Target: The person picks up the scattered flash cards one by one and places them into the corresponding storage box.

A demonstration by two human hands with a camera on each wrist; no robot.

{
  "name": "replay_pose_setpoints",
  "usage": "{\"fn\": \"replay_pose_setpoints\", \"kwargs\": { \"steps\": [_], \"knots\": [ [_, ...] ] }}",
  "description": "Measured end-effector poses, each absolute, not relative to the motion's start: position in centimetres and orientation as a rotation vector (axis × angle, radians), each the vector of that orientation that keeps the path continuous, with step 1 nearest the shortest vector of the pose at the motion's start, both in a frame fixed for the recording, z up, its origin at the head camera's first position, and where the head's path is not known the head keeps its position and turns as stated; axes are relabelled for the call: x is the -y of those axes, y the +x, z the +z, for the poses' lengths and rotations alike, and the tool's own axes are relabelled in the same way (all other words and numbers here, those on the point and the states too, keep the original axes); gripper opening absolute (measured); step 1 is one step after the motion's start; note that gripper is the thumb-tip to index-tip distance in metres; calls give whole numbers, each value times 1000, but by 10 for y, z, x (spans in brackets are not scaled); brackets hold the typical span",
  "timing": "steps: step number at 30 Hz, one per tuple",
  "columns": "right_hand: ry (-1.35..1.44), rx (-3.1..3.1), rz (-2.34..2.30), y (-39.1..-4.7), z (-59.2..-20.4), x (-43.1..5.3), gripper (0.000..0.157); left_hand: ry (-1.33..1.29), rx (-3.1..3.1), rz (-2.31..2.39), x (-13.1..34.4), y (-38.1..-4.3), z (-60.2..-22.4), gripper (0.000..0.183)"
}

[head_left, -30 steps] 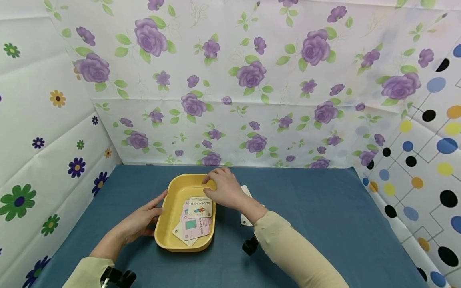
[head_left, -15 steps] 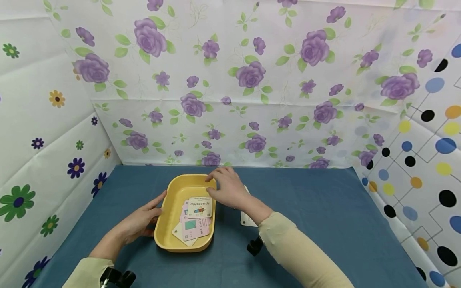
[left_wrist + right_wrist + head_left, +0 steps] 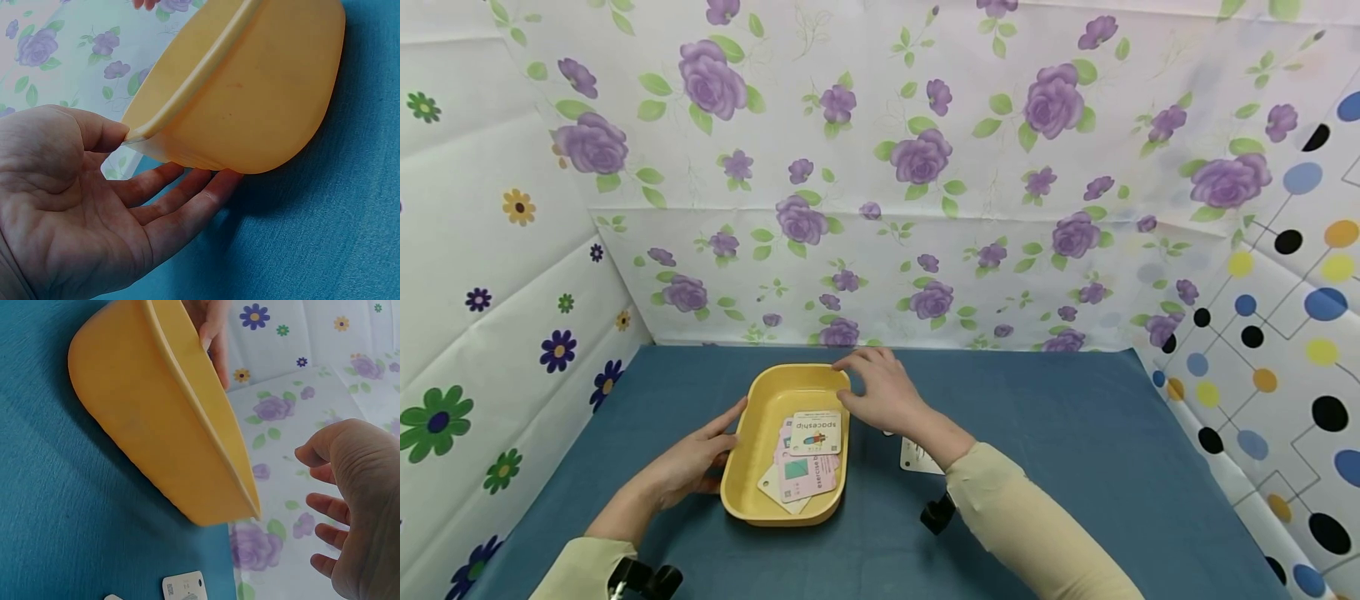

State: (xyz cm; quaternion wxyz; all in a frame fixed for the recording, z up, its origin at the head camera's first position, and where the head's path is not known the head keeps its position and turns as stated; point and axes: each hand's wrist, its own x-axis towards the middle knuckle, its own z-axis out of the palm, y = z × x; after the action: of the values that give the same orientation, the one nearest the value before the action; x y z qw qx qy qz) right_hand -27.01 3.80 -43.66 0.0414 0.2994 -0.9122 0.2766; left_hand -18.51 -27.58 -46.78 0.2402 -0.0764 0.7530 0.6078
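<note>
My left hand (image 3: 694,457) holds the left side of a yellow plastic basin (image 3: 250,94); in the left wrist view its thumb is at the rim and its fingertips touch the outer wall lower down. Inside, several cards overlap: a white card marked "spaceship" (image 3: 816,432), a pink card marked "exercise b..." (image 3: 808,477), and a pale card corner (image 3: 775,487) beneath. My right hand (image 3: 883,387) hovers by the basin's upper right rim with loosely bent fingers. Nothing is in its grasp in the right wrist view, where it is apart from the basin.
Right of the basin a white card (image 3: 920,458) with a hole lies on the blue cloth (image 3: 1052,467), partly hidden by my right wrist. Another small card edge (image 3: 112,597) shows in the right wrist view. Flowered sheets (image 3: 880,275) stand behind and at the left, a dotted one (image 3: 1285,400) at the right.
My right hand has drifted slightly to the right, away from the inside of the basin. The left hand, basin and cards inside it stay in place.
</note>
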Motion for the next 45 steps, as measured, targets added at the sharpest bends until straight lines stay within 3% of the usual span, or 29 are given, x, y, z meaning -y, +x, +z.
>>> {"fn": "replay_pose_setpoints", "kwargs": {
  "steps": [45],
  "knots": [
    [784, 2807, 816, -273, -449, -107, 43, -223, -2068, 1649, 275, -186, -468, 66]
  ]
}}
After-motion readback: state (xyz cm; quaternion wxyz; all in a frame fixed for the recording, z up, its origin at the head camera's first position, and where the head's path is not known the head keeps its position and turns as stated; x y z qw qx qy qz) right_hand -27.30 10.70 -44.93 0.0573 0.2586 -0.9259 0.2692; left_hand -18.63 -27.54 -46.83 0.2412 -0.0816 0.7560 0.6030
